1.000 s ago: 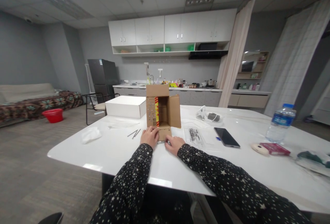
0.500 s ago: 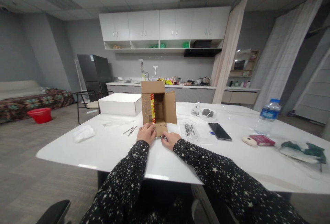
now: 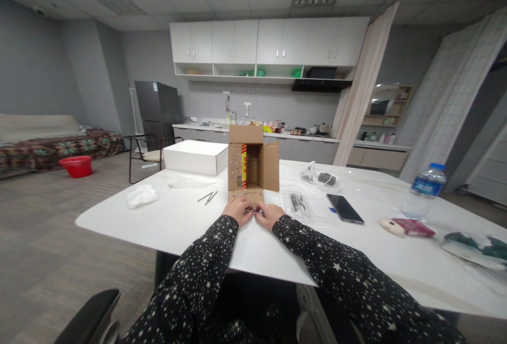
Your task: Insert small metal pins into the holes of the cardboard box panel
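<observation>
An open cardboard box (image 3: 271, 167) stands on the white table, its opening facing me and a red and yellow strip along its left flap. At its lower front flap, my left hand (image 3: 238, 210) and my right hand (image 3: 269, 215) are close together with fingers curled. Between the fingertips shows a small shiny metal piece (image 3: 254, 211), mostly hidden, so its kind is unclear. Several thin metal rods (image 3: 208, 198) lie to the left of my left hand. Right of my right hand is a clear plastic case (image 3: 299, 204) with small dark pieces in it.
A white box (image 3: 194, 158) and crumpled white tissue (image 3: 142, 196) are on the left of the table. To the right lie a phone (image 3: 344, 208), a white item with cable (image 3: 317, 175), a small dark red box (image 3: 414, 227) and a water bottle (image 3: 425, 191).
The view has turned a little to the left, so everything sits farther right. My hands have come closer together over the metal piece at the box's front flap.
</observation>
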Demonstrator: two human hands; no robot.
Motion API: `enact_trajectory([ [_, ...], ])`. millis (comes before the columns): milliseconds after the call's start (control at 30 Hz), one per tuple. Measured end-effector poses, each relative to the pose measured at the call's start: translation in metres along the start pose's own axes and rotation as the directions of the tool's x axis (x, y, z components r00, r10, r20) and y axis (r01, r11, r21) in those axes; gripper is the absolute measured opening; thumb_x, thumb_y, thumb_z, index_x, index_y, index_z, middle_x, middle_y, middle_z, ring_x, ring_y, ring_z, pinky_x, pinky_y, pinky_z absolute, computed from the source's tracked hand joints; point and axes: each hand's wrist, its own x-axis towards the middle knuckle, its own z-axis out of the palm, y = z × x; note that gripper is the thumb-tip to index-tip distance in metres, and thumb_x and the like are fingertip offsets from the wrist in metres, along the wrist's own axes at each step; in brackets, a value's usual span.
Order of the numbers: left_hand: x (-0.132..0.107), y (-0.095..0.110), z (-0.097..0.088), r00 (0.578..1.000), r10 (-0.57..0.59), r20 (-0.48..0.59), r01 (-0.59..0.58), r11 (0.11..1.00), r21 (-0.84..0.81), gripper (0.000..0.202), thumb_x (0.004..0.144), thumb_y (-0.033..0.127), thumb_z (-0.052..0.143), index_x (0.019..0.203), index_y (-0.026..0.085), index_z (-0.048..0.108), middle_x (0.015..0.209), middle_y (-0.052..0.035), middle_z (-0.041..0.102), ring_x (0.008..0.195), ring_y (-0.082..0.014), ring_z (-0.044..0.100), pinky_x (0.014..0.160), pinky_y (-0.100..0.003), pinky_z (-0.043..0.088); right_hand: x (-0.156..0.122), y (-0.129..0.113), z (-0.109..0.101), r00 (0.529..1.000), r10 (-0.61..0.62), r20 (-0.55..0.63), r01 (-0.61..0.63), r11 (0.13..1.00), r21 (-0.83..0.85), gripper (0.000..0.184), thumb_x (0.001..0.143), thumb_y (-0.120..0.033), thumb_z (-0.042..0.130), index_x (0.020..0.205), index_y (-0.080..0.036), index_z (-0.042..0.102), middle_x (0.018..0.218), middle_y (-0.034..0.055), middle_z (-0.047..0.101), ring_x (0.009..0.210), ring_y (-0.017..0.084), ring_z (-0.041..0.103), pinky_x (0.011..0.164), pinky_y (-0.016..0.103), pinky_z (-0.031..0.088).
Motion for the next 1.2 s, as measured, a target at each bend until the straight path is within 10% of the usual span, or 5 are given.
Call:
enact_trajectory([
  [1200, -0.0036, 0.0069, -0.0070, 0.990, -0.141, 0.030, 0.143, 0.986, -0.082, 0.011, 0.068, 0.022, 0.055, 0.079, 0.020, 0.056, 0.081, -0.0014, 0.063, 0.087, -0.0190, 0.057, 0.075, -0.030, 0.040, 0.0022, 0.0064, 0.0052, 1.000, -0.014, -0.002, 0.014, 0.999, 0.032, 0.028, 0.087, -0.041, 0.040, 0.103, -0.026, 0.056, 0.085, 0.0009, 0.066, 0.078, 0.016, 0.058, 0.062, 0.025, 0.032],
])
